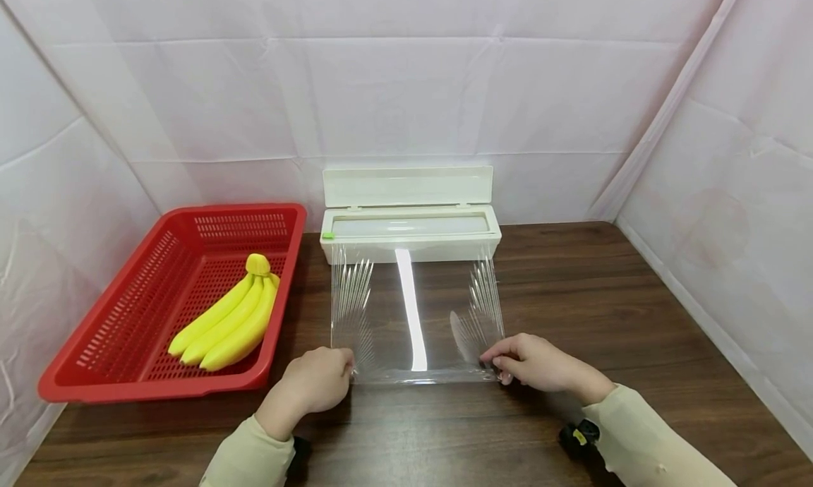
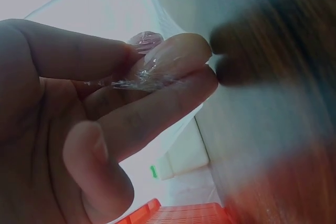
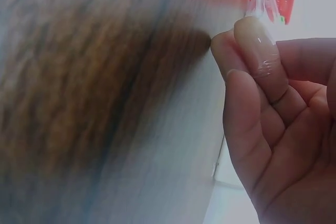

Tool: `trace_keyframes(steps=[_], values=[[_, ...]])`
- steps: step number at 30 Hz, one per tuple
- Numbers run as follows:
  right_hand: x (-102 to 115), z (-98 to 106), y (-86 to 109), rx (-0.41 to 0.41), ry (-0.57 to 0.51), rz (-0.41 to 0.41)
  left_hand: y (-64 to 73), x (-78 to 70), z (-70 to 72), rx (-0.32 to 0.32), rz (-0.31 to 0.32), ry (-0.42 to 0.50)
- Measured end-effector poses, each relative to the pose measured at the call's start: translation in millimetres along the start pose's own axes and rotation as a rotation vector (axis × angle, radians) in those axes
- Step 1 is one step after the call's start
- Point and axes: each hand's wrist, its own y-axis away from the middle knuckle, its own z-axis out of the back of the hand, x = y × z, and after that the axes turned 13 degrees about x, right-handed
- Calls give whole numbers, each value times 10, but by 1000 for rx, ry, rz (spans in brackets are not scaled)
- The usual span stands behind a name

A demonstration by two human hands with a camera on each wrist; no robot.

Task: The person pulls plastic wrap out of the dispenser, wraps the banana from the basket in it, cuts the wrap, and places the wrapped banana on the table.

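Note:
A sheet of clear plastic wrap (image 1: 387,317) stretches from the white wrap dispenser (image 1: 413,253) toward the person, wrinkled along both sides. At its near left corner the left hand (image 1: 317,380) pinches the film; in the left wrist view crumpled plastic wrap (image 2: 152,80) shows between the thumb and fingers. The near right corner is pinched by the right hand (image 1: 540,362), and the right wrist view shows film drawn tight over a fingertip (image 3: 257,40). Both hands are low, fingertips right at the wooden table (image 1: 432,437). The dispenser's lid (image 1: 406,185) stands raised at the back.
On the left stands a red plastic basket (image 1: 101,388) with a bunch of yellow bananas (image 1: 231,317) in it. A small green tab (image 1: 327,236) sits on the dispenser's left end. White cloth walls (image 1: 394,99) enclose the table at the back and sides.

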Motion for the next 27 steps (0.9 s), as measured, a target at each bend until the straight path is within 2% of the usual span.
trace_keyframes(steps=[5, 15, 27], values=[[29, 3, 15, 4, 63, -14, 23, -15, 3, 2, -6, -13], [164, -39, 37, -12, 315, -44, 48, -25, -5, 15, 1, -37], [253, -12, 62, 12, 430, -27, 40, -76, 40, 67, -10, -77]])
